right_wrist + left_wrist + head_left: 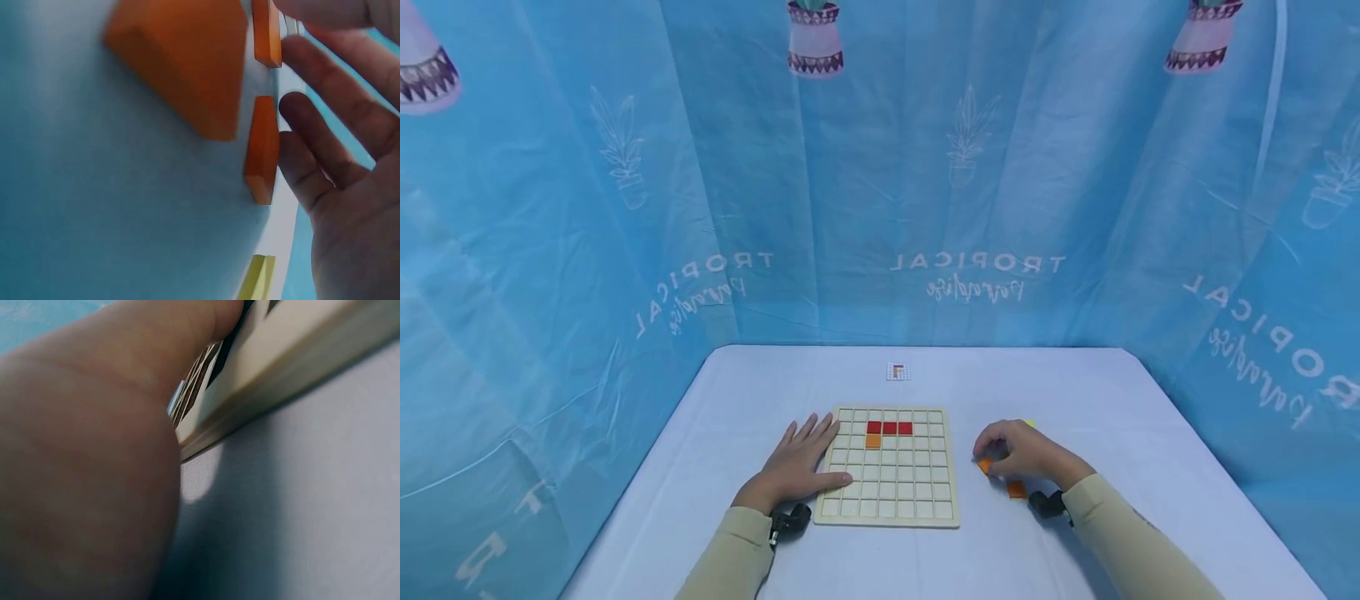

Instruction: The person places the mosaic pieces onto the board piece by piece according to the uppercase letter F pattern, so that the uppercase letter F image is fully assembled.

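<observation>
My left hand [797, 462] lies with fingers spread at the left edge of a pale gridded board [887, 492], its thumb reaching over the lower left. On the board, three red tiles [890, 428] form a row, with an orange tile [873, 441] below the leftmost. To the right of the board, my right hand [1026, 452] pinches an orange square tile [985, 467] low over the table. Another orange tile [1017, 490] lies near the wrist. The right wrist view shows an orange tile [262, 150] beside the curled fingers [306, 125].
A yellow-green tile [1030, 423] is partly hidden behind the right hand. Beyond the board, a small card [898, 372] with a printed grid pattern lies on the white table [775, 375]. Blue printed curtains [865, 208] stand around the back and sides.
</observation>
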A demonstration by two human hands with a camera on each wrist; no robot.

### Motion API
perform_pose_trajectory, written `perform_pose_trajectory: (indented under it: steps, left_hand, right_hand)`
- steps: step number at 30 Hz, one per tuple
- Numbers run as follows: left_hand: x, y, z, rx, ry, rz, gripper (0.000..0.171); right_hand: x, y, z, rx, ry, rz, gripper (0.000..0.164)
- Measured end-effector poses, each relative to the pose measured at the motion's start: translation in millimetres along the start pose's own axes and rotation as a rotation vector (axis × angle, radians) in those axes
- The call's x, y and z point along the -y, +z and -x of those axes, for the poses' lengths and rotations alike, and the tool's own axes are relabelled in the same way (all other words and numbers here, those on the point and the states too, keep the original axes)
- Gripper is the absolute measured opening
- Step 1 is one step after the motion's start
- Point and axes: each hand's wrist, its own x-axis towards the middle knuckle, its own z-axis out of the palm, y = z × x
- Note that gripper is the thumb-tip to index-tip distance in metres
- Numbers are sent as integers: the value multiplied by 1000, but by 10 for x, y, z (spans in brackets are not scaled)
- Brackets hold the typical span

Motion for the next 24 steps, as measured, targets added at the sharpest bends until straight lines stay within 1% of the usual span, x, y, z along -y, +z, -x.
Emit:
perform_pose_trajectory:
  steps: [3, 6, 10, 14, 20, 24]
  left_hand:
    - [26, 27, -3, -2, 2, 7, 109]
    - [56, 63, -2, -18, 17, 8, 109]
    - [79, 88, 2, -48, 40, 18, 109]
    - [78, 81, -3, -50, 38, 11, 108]
    - [48, 41, -9, -11, 0, -5, 109]
    - [45, 46, -20, -2, -8, -14, 110]
  right_hand:
    - [-13, 28, 30, 35, -31, -48, 28]
    - [0, 39, 41, 39, -35, -64, 29]
    - [19, 41, 36, 26, -41, -46, 29]
    - [24, 50, 20, 9, -52, -30, 25]
    - [38, 79, -44, -20, -3, -2, 22]
    - [81, 100, -99, -41, 27, 13, 22]
